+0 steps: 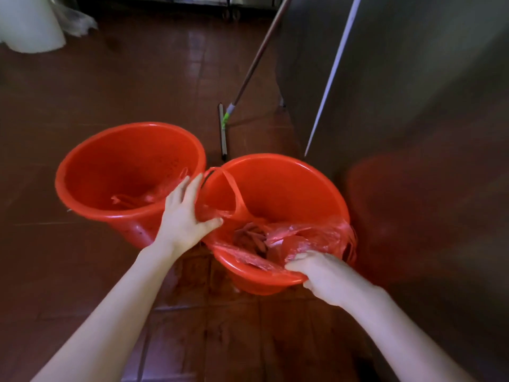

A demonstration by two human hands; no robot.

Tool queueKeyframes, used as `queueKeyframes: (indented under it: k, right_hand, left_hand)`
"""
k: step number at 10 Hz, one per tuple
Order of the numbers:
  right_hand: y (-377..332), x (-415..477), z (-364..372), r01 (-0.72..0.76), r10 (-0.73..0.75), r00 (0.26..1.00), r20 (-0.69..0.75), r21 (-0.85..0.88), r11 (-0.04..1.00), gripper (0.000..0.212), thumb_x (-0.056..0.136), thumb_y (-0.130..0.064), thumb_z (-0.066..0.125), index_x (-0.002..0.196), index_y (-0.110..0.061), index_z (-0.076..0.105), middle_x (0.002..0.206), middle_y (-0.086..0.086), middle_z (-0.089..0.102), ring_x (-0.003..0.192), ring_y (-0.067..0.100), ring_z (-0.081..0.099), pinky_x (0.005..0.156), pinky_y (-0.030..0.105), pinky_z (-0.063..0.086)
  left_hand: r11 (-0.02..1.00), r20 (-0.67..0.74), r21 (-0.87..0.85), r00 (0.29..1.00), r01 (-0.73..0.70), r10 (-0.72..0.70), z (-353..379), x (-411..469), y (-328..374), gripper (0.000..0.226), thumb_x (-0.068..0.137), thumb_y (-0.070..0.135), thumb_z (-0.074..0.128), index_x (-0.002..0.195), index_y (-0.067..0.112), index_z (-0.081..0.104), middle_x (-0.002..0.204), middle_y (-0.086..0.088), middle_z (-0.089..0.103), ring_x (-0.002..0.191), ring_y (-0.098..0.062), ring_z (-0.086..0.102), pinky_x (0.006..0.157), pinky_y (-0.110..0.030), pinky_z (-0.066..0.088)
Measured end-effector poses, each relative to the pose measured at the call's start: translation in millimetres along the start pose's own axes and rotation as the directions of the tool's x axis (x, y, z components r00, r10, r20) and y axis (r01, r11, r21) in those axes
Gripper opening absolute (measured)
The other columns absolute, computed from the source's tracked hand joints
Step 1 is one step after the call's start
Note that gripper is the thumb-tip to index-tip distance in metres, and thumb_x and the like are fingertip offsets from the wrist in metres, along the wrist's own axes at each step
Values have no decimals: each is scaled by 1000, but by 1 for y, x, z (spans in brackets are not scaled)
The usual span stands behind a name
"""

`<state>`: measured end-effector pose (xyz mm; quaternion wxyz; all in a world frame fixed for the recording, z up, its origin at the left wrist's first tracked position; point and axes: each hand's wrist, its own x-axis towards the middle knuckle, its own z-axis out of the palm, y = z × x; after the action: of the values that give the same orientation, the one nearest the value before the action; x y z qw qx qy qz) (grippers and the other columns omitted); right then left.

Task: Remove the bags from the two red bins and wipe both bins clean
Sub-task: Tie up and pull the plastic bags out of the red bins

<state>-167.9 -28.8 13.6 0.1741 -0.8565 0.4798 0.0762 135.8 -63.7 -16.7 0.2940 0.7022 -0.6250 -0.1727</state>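
Red plastic is seen twice at mid-frame: two round bins stand side by side on a brown tiled floor (82, 271), their rims touching or nearly so. The left bin (91, 164) is glossy, with a crumpled red bag (132, 199) lying low inside it. The right bin (297, 183) holds a thin, translucent red bag (303, 238) that is bunched toward the lower right of the rim and spills over that edge; one looped handle (231, 186) of it is drawn up toward the rim where the bins meet. A darker wad is seen at the bottom, but what it is cannot be told.

The left hand (184, 216) is laid over the meeting rims, fingers spread, with the thumb pressed on the bag film by the handle loop. The right hand (322, 274) is closed on the near rim of the right bin, with bag film pinched under the fingers.

A steel cabinet (413, 106) rises close along the right side of the right bin, and red is reflected in it. A floor squeegee (223, 128) lies just behind the bins, its long handle leaning toward the cabinet. Open floor is left to the left of the bins and in the lower part of the frame. A white container (30, 23) sits at the upper left, well apart.
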Motion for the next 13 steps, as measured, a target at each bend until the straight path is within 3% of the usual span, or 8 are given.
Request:
queueKeyframes:
  k: [3,4,5,6,8,10,12,13]
  right_hand:
    - [18,-71,22,-106,113,993,-26,202,974,22,91,-21,59,111,-29,66,113,-8,65,102,13,58,89,26,47]
    - [21,-82,22,50,-40,995,-91,113,992,47,76,-18,78,117,-36,64,114,-21,58,109,3,46,99,19,36]
    - [28,-91,14,-24,95,976,-198,331,943,70,73,-15,80,132,-41,52,126,-23,46,120,-1,39,106,19,31]
    - [41,-91,13,-128,321,857,-404,436,891,71,80,-3,68,142,-30,44,139,-10,42,129,14,42,110,31,35]
    - [56,-47,9,-389,489,857,-164,417,822,55,96,-9,45,149,-11,32,151,10,38,136,31,38,114,39,31]
    - [51,-41,-30,-537,599,776,-196,291,792,17,91,-28,57,93,-16,69,97,12,70,94,35,65,78,35,53]
    - [-4,-43,-87,-137,379,914,-148,765,629,32,76,-49,74,56,-23,71,63,-3,71,66,10,68,68,28,50]
    - [-32,-27,-101,52,285,933,-219,867,495,16,82,-44,72,77,-28,76,88,-7,73,92,14,67,82,32,53]
  left_hand:
    - [896,235,398,966,-197,107,-16,-83,18,89,58,41,81,139,28,47,129,-1,55,119,-30,45,91,-44,47]
    - [861,252,486,967,-149,26,-23,-102,15,89,59,42,80,140,30,45,126,2,55,122,-28,43,90,-43,46]
    - [813,260,577,961,-76,-94,-30,-109,20,85,63,43,79,139,31,43,124,4,52,123,-25,40,92,-41,43]
    - [917,204,399,974,9,-99,-38,-107,36,45,66,42,83,101,21,65,100,1,60,101,-26,55,79,-37,47]
    - [961,24,-160,974,226,-225,-62,-87,90,29,83,33,67,66,11,60,58,4,57,56,-19,50,56,-30,38]
    - [880,22,-408,966,244,-258,-80,-74,150,21,80,34,67,64,21,66,83,4,66,81,-20,65,74,-37,54]
    - [819,-23,-558,984,133,-175,-60,-83,175,17,95,16,58,92,19,74,106,10,60,103,-8,60,101,-44,47]
    - [836,-35,-539,988,107,-149,-59,-86,167,27,102,16,46,103,25,71,110,14,59,107,-7,58,101,-42,48]
